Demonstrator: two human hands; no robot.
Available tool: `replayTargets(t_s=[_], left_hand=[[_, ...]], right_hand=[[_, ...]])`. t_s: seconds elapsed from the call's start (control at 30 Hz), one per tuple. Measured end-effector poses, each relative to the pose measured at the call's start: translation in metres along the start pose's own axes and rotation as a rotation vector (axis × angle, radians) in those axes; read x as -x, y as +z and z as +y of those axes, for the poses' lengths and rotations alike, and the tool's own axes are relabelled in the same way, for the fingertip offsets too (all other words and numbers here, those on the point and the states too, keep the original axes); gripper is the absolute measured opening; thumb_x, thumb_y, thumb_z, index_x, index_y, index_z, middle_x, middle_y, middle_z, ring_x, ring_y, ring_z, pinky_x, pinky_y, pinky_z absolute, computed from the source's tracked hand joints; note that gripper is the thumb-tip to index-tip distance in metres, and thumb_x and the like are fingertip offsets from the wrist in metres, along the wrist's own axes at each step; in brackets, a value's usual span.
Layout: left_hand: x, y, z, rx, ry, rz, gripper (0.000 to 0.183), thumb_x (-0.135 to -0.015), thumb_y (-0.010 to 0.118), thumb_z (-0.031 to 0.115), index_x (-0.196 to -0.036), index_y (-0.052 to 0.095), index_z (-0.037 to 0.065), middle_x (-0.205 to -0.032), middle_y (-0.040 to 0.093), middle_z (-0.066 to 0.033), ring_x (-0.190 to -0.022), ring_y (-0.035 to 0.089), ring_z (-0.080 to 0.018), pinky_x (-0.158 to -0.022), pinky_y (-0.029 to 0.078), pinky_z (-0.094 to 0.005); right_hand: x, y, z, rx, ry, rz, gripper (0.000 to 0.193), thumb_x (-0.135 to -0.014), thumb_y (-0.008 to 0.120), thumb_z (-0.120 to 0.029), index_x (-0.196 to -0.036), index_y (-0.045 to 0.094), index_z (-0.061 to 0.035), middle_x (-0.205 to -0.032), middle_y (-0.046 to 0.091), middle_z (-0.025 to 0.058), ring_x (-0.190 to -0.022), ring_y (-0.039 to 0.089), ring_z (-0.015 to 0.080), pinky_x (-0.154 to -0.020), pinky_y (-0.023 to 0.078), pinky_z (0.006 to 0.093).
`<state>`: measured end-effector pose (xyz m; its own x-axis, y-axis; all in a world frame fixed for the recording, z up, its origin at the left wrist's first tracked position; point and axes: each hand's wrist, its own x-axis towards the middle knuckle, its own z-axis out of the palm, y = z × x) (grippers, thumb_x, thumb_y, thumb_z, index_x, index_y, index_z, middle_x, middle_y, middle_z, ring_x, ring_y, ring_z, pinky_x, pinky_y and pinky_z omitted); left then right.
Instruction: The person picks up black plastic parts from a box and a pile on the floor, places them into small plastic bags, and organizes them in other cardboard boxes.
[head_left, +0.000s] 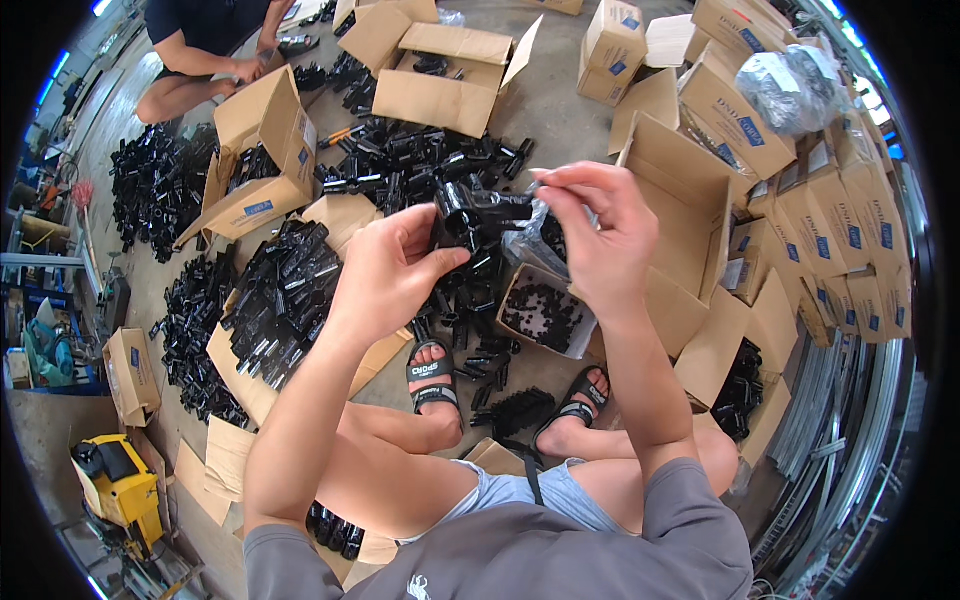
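Note:
My left hand (388,268) grips a glossy black pipe fitting (478,210) with a round opening and a narrower arm pointing right. Thumb and fingers close around its left side. At the tip of that arm, my right hand (607,228) is closed in a pinch; whatever sits between its fingertips is too small to make out. Below the right hand, a clear plastic bag (527,246) hangs over a small carton (578,343) of tiny black pieces. Loose black fittings (405,160) lie in a heap beyond my hands, and more are stacked on flattened cardboard to the left.
A large open carton (690,215) stands to my right, near stacked closed boxes (825,225) and long metal profiles (835,440). At far left, another person (205,55) squats behind an open box (265,160). A yellow machine (120,480) stands at lower left.

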<state>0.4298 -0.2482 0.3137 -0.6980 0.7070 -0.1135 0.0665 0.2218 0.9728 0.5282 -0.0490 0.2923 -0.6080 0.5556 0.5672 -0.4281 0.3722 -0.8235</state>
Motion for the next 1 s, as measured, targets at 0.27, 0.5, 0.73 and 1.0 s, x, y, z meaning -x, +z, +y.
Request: replayTargets(t_s=[0.27, 0.5, 0.73, 1.0], left_hand=[[0.020, 0.010, 0.013, -0.281, 0.188, 0.054, 0.034, -0.082, 0.081, 0.013, -0.111, 0.070, -0.001, -0.082, 0.072, -0.0156, -0.070, 0.068, -0.0236, -0.068, 0.053, -0.0352], [0.034, 0.012, 0.020, -0.384, 0.220, 0.073, 0.033, -0.081, 0.081, 0.021, -0.107, 0.072, 0.003, -0.083, 0.071, -0.0181, -0.077, 0.069, -0.0369, -0.069, 0.052, -0.0424], [0.039, 0.015, 0.022, -0.442, 0.323, 0.086, 0.031, -0.080, 0.081, 0.021, -0.104, 0.072, 0.003, -0.087, 0.072, -0.0197, -0.083, 0.070, -0.0390, -0.073, 0.053, -0.0461], [0.040, 0.012, 0.019, -0.305, 0.247, 0.065, 0.029, -0.079, 0.081, 0.019, -0.101, 0.072, 0.002, -0.079, 0.071, -0.0176, -0.073, 0.069, -0.0348, -0.067, 0.052, -0.0421]], right_hand=[[0.008, 0.002, -0.034, 0.221, -0.103, -0.166, 0.016, -0.086, 0.078, 0.003, -0.098, 0.069, -0.0012, -0.092, 0.076, 0.0093, -0.085, 0.076, 0.0177, -0.076, 0.059, 0.0289], [0.026, -0.005, -0.046, 0.192, -0.055, -0.138, 0.015, -0.088, 0.076, 0.005, -0.100, 0.069, 0.0007, -0.094, 0.076, 0.0092, -0.088, 0.075, 0.0161, -0.079, 0.058, 0.0281], [0.034, -0.011, -0.055, 0.252, -0.030, -0.133, 0.014, -0.090, 0.074, 0.005, -0.102, 0.069, 0.0008, -0.094, 0.076, 0.0090, -0.091, 0.072, 0.0152, -0.085, 0.055, 0.0288], [0.030, -0.011, -0.075, 0.404, -0.177, -0.246, 0.039, -0.086, 0.077, 0.002, -0.124, 0.068, -0.0033, -0.123, 0.071, 0.0129, -0.108, 0.070, 0.0232, -0.089, 0.056, 0.0309]])
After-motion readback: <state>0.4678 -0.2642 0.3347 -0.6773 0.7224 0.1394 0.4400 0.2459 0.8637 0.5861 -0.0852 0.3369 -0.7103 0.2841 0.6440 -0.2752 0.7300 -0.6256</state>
